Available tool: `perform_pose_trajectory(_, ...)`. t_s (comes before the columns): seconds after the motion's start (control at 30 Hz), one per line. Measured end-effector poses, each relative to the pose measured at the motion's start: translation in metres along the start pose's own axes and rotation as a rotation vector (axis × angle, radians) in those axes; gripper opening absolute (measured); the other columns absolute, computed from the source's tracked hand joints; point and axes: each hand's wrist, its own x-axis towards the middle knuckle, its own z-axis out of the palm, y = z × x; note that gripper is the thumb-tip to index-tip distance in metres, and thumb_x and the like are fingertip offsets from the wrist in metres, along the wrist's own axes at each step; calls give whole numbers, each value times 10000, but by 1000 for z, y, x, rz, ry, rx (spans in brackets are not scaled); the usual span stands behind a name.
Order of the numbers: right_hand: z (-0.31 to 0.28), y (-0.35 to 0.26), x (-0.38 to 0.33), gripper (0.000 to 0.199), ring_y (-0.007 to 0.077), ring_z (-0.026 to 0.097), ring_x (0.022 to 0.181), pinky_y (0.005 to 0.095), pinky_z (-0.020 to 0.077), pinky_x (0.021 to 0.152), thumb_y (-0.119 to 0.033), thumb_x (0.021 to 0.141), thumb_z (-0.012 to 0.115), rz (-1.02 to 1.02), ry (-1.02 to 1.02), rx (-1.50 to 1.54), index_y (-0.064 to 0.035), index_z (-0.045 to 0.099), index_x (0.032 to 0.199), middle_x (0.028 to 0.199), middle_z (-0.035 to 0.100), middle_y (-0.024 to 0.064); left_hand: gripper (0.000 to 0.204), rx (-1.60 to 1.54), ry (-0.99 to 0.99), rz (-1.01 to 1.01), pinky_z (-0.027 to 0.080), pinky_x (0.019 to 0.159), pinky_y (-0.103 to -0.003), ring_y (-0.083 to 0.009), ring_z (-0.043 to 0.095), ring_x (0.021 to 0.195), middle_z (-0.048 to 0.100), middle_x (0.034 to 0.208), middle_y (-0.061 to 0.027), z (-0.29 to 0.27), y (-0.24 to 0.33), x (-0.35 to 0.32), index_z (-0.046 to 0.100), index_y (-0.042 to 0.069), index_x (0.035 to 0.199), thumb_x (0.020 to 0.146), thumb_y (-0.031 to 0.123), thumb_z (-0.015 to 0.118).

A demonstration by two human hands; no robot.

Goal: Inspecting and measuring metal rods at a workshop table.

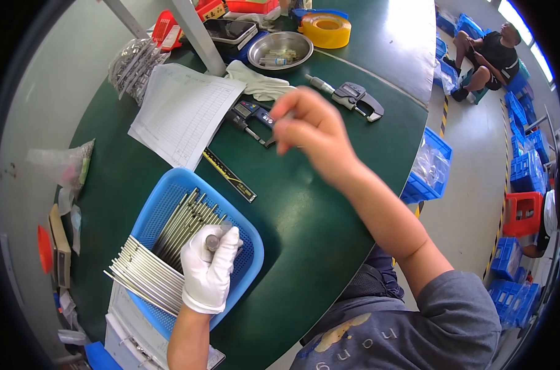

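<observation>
L hand, in a white glove, is closed around a short metal cylinder, round end up, w/ a 2nd end showing by the fingertips; held over the blue basket. R hand, bare, is raised over the table, fingers curled, thumb near index; it's blurred, so can't tell if anything's pinched there. Thin metal rods sit in the basket, one batch inside, another lying across its L rim.

Step in hand looks like handling small metal pcs one-handed, prob. w/ measuring gear close by. Next move would call for a firm L grip, clear of the rods, and the R fingers placed w/ care.

Table's green. Near R hand: a digital micrometer, a white glove and paper sheets; a 2nd micrometer farther R. A black-yellow scale strip lies just beyond the basket. Top: metal bowl w/ small pcs, yellow tape roll.

Room: pale floor, blue crate by the table edge, red stool and a seated person off R.
</observation>
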Motion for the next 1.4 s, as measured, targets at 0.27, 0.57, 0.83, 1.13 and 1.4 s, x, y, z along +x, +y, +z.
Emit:
perform_pose_trajectory(0.27, -70, -4, -2, 105, 92, 523, 659, 238, 434, 584, -111, 857, 533, 108, -37, -733, -36, 582, 912, 722, 523, 9, 171, -70, -8, 24, 314, 458, -168, -17, 400, 494, 491, 621, 31, -4, 2, 1, 556, 18, 756, 895, 113, 578)
perform_pose_trajectory(0.57, -37, 17, -2, 119, 238, 613, 719, 361, 478, 615, -187, 689, 623, -275, -602, -1910, -70, 608, 709, 760, 581, 77, 185, -144, -11, 18, 301, 454, -167, -13, 391, 501, 449, 604, 46, 3, -3, 1, 500, 44, 724, 889, 65, 579)
perform_pose_trajectory(0.83, 5, -12, 11, 66, 166, 609, 656, 296, 461, 558, -92, 724, 596, -253, -446, -1305, -27, 597, 713, 717, 609, 53, 104, -213, 87, 94, 360, 468, -184, -29, 433, 501, 495, 638, 27, -4, -9, 7, 564, 17, 882, 888, 117, 591)
perform_pose_trajectory(1.13, 68, -8, -3, 126, 52, 503, 658, 198, 422, 597, -123, 866, 590, 82, -265, -71, -5, 562, 900, 825, 588, 29, 141, -141, 46, 152, 417, 615, -218, -69, 488, 655, 558, 737, -8, -6, -13, 13, 609, 1, 915, 856, 126, 636)
perform_pose_trajectory(1.4, 63, 3, -15, 184, 81, 515, 765, 235, 439, 688, -63, 867, 514, -17, -396, -86, 23, 580, 1016, 884, 567, 34, 141, -152, 78, 150, 423, 622, -226, -78, 492, 664, 559, 740, -17, -5, -10, 10, 612, -2, 919, 857, 122, 634)
